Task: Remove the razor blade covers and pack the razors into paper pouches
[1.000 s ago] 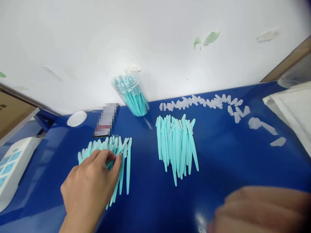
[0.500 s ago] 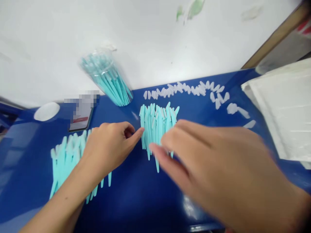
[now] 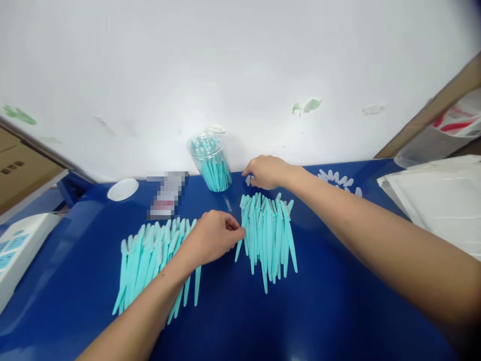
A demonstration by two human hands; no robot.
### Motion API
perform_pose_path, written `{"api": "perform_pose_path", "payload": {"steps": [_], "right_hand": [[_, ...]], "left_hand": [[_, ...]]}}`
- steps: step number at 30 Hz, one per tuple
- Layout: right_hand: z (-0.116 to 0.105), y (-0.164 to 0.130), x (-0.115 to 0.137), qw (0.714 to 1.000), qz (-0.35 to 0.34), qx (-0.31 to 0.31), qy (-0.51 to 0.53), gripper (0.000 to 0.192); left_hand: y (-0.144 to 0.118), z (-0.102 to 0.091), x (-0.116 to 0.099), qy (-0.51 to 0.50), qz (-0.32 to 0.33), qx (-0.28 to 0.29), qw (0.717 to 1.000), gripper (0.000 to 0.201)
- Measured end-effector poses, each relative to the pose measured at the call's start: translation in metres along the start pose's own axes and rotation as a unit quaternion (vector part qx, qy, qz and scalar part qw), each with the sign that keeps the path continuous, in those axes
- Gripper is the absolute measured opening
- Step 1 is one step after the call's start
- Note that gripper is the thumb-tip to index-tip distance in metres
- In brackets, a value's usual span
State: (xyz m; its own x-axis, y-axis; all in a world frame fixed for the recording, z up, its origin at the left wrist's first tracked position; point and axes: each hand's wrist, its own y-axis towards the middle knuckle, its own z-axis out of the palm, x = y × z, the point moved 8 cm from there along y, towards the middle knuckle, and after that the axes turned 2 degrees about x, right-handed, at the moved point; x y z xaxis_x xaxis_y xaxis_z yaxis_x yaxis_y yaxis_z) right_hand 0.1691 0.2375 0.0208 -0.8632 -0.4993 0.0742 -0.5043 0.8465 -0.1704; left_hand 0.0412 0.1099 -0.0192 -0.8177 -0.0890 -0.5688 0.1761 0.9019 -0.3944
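Observation:
Two piles of turquoise eyebrow razors lie on the blue table, the left pile partly behind my left forearm and the right pile in the middle. At the right pile's left edge, my left hand pinches thumb and finger on one razor, whose narrow handle shows below the thumb. Beyond that pile my right hand reaches down to the table's back edge, fingertips closed around a small translucent blade cap. More loose caps show past my right forearm, which hides part of their row.
A clear cup full of razors stands by the white wall. A white round lid and a blurred-out flat item lie left of it. White plastic packages are at right, a white box at left.
My right hand has moved from above the right pile to the caps at the back. My left hand stays beside the pile. The view has shifted, showing more wall and the left side.

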Motion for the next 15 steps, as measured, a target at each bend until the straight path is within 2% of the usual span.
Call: {"api": "perform_pose_path", "payload": {"steps": [4, 6, 8, 10, 12, 15], "right_hand": [[0.005, 0.015, 0.006, 0.998, -0.014, 0.047, -0.042, 0.031], [0.005, 0.019, 0.009, 0.997, -0.031, 0.052, -0.054, 0.030], [0.000, 0.019, 0.013, 0.996, -0.054, 0.037, -0.056, 0.019], [-0.008, 0.010, 0.017, 0.996, -0.079, -0.006, -0.051, 0.007], [-0.015, -0.011, 0.020, 0.992, -0.099, -0.073, -0.039, 0.014], [-0.013, -0.062, 0.023, 0.976, -0.113, -0.187, -0.023, 0.024]], "left_hand": [[-0.017, -0.014, 0.002, -0.033, 0.010, -0.011, 0.999, 0.026], [-0.026, -0.023, 0.005, -0.050, 0.018, -0.009, 0.999, 0.027], [-0.031, -0.032, 0.010, -0.080, 0.031, -0.002, 0.996, 0.027], [-0.034, -0.044, 0.017, -0.112, 0.047, -0.013, 0.992, 0.026], [-0.036, -0.059, 0.023, -0.128, 0.055, -0.046, 0.989, 0.028], [-0.040, -0.076, 0.031, -0.121, 0.045, -0.087, 0.988, 0.043]]}}
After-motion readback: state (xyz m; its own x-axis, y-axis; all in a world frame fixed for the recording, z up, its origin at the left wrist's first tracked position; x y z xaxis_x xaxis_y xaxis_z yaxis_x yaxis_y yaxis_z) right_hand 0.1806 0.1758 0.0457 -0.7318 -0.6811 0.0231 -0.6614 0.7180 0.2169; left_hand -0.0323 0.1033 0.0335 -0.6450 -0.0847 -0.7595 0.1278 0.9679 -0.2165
